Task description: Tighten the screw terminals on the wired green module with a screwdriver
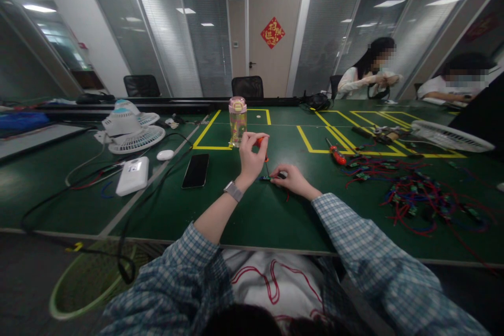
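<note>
My left hand (252, 153) is closed on the red handle of a screwdriver (266, 164), held upright with its thin shaft pointing down. The tip meets a small green circuit board (266, 178) lying on the green table (236, 220). With its fingers pinched at the board's right end, my right hand (291, 179) holds the board against the table. A short red wire hangs below that hand. Behind my left hand stands a clear bottle with a pink lid (237, 121).
A black phone (196, 170), a white power bank (133, 176) and white fans (132, 128) are on the left. At the right are a red screwdriver (337, 155) and a heap of wired boards (425, 199). Two people sit across the table.
</note>
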A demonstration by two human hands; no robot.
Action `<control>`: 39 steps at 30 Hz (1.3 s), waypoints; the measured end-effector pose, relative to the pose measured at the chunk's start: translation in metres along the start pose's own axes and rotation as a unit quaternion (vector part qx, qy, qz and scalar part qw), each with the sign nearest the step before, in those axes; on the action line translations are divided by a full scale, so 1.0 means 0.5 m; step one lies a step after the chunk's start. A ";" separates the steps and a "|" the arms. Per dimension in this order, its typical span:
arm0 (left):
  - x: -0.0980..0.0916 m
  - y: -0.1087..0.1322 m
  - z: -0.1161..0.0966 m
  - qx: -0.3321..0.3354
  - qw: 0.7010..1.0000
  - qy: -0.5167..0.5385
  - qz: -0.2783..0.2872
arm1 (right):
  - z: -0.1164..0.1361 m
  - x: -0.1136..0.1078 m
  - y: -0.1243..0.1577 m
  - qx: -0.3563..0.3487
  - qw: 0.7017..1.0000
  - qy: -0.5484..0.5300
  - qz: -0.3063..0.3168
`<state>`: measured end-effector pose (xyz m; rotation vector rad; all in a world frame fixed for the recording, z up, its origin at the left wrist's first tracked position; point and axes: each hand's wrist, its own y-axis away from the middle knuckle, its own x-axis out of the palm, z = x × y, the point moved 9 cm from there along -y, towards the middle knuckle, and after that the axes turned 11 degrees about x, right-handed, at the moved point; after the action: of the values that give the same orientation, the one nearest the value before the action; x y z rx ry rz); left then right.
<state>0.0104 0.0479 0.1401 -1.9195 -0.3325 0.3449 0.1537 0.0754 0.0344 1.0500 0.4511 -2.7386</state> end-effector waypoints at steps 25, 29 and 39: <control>0.001 0.007 0.003 -0.004 1.000 0.000 -0.004 | -0.006 0.004 -0.002 0.000 1.000 -0.009 0.005; 0.010 0.007 0.004 0.002 1.000 0.023 0.014 | -0.007 0.005 -0.003 0.001 1.000 -0.006 0.006; 0.024 0.011 0.011 -0.012 0.999 0.036 0.040 | -0.001 0.003 -0.001 0.001 1.000 -0.002 0.007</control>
<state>0.0197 0.0551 0.1323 -1.9663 -0.2143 0.3249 0.1527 0.0758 0.0330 1.0428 0.4387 -2.7304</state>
